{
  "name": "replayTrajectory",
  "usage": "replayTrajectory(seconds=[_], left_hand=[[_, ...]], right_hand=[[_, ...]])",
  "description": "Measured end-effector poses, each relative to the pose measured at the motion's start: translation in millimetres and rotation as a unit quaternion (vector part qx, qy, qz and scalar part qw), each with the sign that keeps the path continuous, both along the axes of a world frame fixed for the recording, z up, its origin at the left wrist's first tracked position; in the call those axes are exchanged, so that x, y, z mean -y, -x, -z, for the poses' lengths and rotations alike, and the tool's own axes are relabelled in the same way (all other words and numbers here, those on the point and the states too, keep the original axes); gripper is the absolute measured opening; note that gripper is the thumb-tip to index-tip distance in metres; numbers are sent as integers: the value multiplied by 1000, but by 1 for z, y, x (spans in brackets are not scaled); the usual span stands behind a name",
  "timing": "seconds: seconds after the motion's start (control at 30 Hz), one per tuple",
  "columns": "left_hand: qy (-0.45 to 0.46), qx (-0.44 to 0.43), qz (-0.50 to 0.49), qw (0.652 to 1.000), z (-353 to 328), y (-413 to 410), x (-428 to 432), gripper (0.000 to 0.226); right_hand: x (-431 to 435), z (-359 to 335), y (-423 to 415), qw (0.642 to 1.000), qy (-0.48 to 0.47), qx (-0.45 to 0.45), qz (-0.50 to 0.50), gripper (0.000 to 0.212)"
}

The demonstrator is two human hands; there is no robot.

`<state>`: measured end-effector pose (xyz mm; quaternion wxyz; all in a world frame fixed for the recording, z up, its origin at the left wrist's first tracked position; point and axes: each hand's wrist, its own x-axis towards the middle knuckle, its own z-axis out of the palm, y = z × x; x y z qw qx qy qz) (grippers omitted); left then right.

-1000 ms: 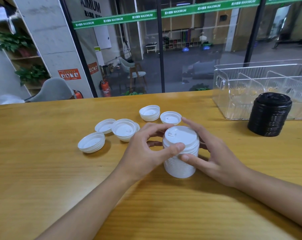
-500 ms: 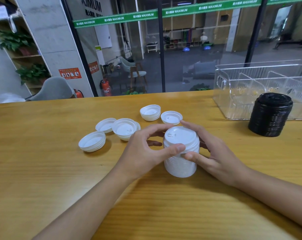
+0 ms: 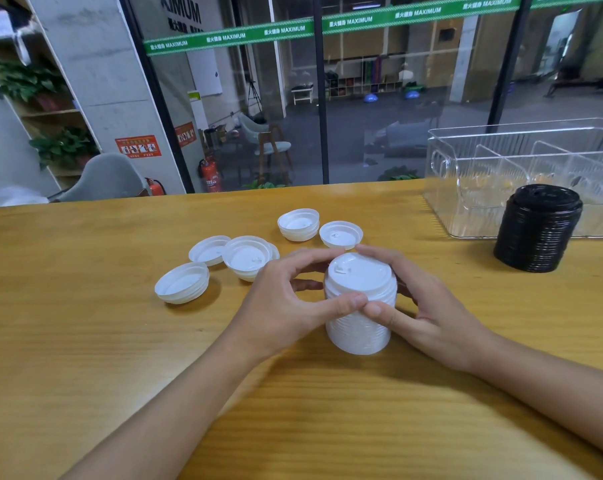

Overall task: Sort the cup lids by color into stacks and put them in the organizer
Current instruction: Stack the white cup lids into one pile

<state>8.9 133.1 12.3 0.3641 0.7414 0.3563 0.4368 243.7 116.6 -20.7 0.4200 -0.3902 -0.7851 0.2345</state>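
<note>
While five small piles of loose white lids [image 3: 182, 282] lie upturned on the wooden table [image 3: 85, 341] at the left, the left hand [image 3: 286, 306] curls round the tall stack of white lids [image 3: 359, 275] at centre, thumb on its near side, fingers behind. That stack stands upright on the table. The right hand [image 3: 431, 306] clasps it from the opposite side, the two thumbs almost meeting. Farther right, a stack of black lids [image 3: 537, 233] stands just before the clear divided organizer [image 3: 466, 209].
</note>
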Motion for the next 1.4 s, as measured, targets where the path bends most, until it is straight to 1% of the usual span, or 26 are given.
replayTrajectory(seconds=[0.23,0.37,0.5,0.67,0.83,1.03,1.27,1.4], left_hand=[[-14,-35,-6,999,-4,3,0,57],[-7,-47,-4,999,-6,4,1,57],[6,-61,5,998,-6,4,1,54],[22,-69,17,997,-4,6,0,58],[18,-49,16,999,-1,6,-1,63],[11,-37,9,999,-1,4,-1,52],[18,-40,13,999,-3,6,-1,53],[31,-27,21,999,-3,5,-1,57]], right_hand=[[0,-1,0,1000,-4,1,-4,71],[2,-2,-1,1000,-5,-5,-5,71],[3,-3,-2,1000,-3,-10,-4,68],[2,-2,-4,1000,1,-3,-14,64],[0,0,-4,999,14,-33,-28,58],[-1,1,-3,999,11,-47,-24,57],[-1,0,-4,1000,-9,-19,-13,53],[-1,-1,-5,1000,-11,-12,-14,53]])
